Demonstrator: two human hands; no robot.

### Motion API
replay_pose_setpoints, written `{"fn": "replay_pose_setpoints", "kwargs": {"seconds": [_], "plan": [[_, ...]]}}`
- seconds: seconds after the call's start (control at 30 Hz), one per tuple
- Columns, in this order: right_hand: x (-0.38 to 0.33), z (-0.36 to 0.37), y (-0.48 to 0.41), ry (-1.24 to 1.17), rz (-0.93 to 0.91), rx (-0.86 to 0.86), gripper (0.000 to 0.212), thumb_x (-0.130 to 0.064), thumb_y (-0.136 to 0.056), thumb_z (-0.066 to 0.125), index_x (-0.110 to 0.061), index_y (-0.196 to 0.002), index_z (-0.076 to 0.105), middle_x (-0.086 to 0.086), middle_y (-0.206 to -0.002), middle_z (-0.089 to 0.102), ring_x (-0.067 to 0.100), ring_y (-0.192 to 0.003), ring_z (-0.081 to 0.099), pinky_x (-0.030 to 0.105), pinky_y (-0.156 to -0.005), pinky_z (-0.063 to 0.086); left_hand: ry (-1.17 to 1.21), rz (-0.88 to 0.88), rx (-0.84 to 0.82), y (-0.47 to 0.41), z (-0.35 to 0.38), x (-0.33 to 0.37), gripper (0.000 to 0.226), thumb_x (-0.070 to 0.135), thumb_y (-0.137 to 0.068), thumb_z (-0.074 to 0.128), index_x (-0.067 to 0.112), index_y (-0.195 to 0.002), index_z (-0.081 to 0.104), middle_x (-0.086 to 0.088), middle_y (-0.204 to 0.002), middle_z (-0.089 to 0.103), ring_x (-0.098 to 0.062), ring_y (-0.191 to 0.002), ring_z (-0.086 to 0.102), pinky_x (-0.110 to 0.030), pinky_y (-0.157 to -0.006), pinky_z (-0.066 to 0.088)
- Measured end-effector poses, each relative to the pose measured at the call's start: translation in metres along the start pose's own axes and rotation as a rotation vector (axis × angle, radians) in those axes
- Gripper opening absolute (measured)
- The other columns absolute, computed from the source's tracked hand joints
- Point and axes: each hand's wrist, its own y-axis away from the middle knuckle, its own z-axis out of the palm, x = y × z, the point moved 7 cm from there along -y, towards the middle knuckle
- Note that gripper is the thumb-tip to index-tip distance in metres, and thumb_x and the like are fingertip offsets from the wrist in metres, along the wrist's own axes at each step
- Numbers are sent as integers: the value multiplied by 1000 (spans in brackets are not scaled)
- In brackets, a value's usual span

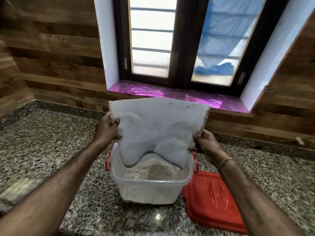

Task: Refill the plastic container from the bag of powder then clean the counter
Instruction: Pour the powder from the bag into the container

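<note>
A white plastic bag (156, 126) hangs upside down over a clear plastic container (150, 189) with red side latches. The bag's open mouth dips inside the container's rim. A heap of pale powder (153, 171) lies in the container. My left hand (107, 128) grips the bag's left edge and my right hand (204, 143) grips its right edge, both above the container. The bag looks flat and mostly slack.
The container's red lid (213, 200) lies flat on the speckled granite counter (51, 142), just right of the container. A blurred striped object (18, 189) sits at the counter's left edge. Behind are a wood-panelled wall and a window with a pink-lined sill (179, 96).
</note>
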Motion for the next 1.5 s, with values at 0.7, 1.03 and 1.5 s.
{"fn": "replay_pose_setpoints", "kwargs": {"seconds": [0.7,1.03,1.5], "plan": [[-12,0,-1,25,50,23,12,1,-98,59,-6,-91,65,-1,-63,70,4,-43,60,18,-41,51,187,-167,-212,-18,14,-8,14,-1,-90,71,10,-89,62,-2,-77,72,-14,-67,62,-20,-51,56],[-58,14,-30,215,21,134,13,-22,-94,70,-15,-87,61,10,-76,62,18,-53,44,21,-38,33,151,-152,-110,-80,-23,-1,16,14,-90,76,11,-97,62,-5,-84,71,-3,-50,61,-19,-39,42],[0,299,-72,303,64,66,25,-11,-95,69,-11,-72,61,5,-60,54,6,-39,46,15,-37,34,-104,-441,73,-174,-261,-174,21,9,-85,80,11,-74,62,-8,-74,63,-14,-49,54,-16,-38,39]]}}
